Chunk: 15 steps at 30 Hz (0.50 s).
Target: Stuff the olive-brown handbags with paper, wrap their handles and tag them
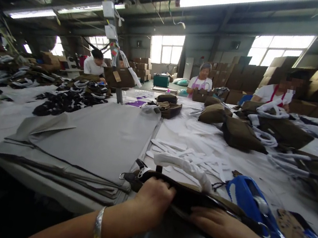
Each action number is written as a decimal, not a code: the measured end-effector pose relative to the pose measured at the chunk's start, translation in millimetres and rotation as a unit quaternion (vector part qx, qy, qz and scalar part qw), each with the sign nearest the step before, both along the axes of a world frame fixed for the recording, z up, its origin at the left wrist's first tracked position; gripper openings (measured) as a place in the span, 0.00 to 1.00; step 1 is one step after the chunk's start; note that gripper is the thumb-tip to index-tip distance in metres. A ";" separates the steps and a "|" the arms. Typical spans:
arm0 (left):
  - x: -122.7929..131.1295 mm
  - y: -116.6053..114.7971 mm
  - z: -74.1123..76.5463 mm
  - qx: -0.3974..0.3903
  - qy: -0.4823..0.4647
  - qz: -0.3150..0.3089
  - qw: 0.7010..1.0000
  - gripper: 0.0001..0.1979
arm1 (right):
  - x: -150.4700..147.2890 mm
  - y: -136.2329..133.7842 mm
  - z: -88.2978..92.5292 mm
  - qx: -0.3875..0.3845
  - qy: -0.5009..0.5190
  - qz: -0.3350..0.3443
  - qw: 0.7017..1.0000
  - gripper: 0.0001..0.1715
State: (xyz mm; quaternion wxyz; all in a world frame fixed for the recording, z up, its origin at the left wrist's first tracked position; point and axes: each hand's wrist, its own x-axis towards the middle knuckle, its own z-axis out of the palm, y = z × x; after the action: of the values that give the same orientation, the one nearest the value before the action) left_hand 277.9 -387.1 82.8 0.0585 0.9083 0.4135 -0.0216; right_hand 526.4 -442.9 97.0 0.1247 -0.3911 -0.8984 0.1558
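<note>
A dark handbag lies at the front edge of the table, its zipped top open toward me. Its near handle end and the arched handle are wrapped in white. My left hand, with a silver bangle on the wrist, is closed over the bag's rim near the left end, fingers curled into the opening. My right hand grips the near rim farther right, its fingertips at the zip and its thumb hidden. Metal rings show at both ends of the bag.
Flat grey sheets are stacked to the left. White strips lie behind the bag. A blue tape dispenser stands close on the right. More olive bags pile up behind it. Several people work across the table.
</note>
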 end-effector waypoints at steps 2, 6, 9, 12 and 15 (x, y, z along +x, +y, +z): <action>-1.4 4.0 -1.2 0.004 -0.001 -0.001 1.000 0.13 | 11.4 -1.8 17.2 -0.078 -0.024 0.020 0.996 0.43; -1.3 6.9 -8.2 0.036 -0.008 -0.007 0.999 0.10 | 3.3 16.7 32.5 -0.136 0.025 -0.042 0.989 0.24; 2.1 5.5 -15.2 0.073 -0.027 -0.032 0.996 0.10 | -23.6 40.4 17.5 -0.079 0.010 -0.084 0.993 0.21; 4.4 -0.7 -22.8 0.102 -0.052 -0.075 0.991 0.09 | -48.4 57.5 -8.3 -0.057 -0.039 -0.044 0.997 0.24; 3.1 -8.8 -30.3 0.110 -0.070 -0.107 0.986 0.06 | -65.2 65.8 -33.2 -0.049 -0.008 -0.045 0.998 0.25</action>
State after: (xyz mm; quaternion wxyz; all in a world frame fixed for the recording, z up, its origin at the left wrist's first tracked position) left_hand 281.0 -395.9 52.5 -0.0154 0.9474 0.3091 0.0811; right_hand 461.2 -377.1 63.9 0.1045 -0.4383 -0.8721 0.1908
